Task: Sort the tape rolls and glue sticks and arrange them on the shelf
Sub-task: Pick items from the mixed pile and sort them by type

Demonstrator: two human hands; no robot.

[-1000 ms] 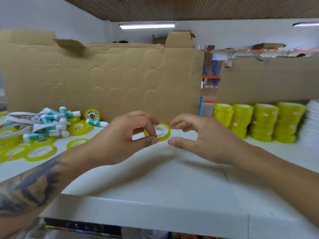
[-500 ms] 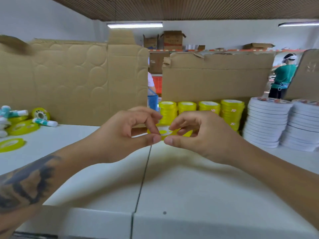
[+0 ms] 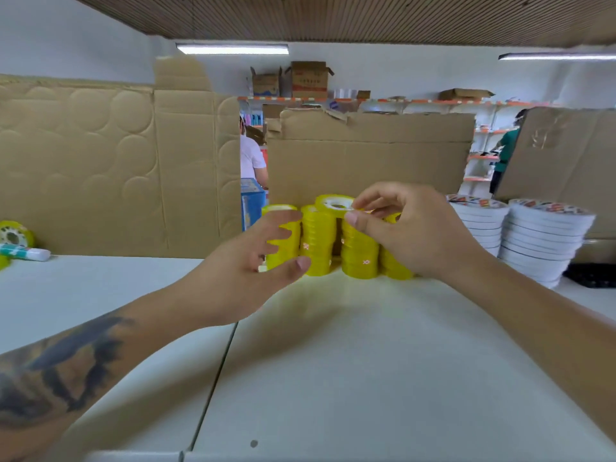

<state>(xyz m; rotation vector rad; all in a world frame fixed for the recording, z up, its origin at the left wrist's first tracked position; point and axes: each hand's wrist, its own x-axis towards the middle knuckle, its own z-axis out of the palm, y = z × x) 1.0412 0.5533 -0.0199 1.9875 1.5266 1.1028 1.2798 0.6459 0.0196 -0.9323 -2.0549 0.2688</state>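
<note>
My right hand (image 3: 413, 231) pinches a yellow tape roll (image 3: 334, 205) between thumb and fingers, held flat just above the stacks of yellow tape rolls (image 3: 318, 243) at the back of the white shelf (image 3: 350, 361). My left hand (image 3: 253, 265) is loosely spread with nothing in it, its fingers reaching in front of the leftmost yellow stack (image 3: 283, 241). At the far left edge lie a loose yellow roll (image 3: 15, 233) and a green-and-white glue stick (image 3: 25, 252).
Two stacks of flat white tape rolls (image 3: 540, 238) stand to the right of the yellow ones. Cardboard sheets (image 3: 110, 168) wall off the back of the shelf. Behind a gap stand a person in white (image 3: 251, 158) and a blue box (image 3: 251, 205).
The roll passed from my left hand to my right hand, which carried it forward over the yellow stacks. My left hand let go and spread. The view swung right.
</note>
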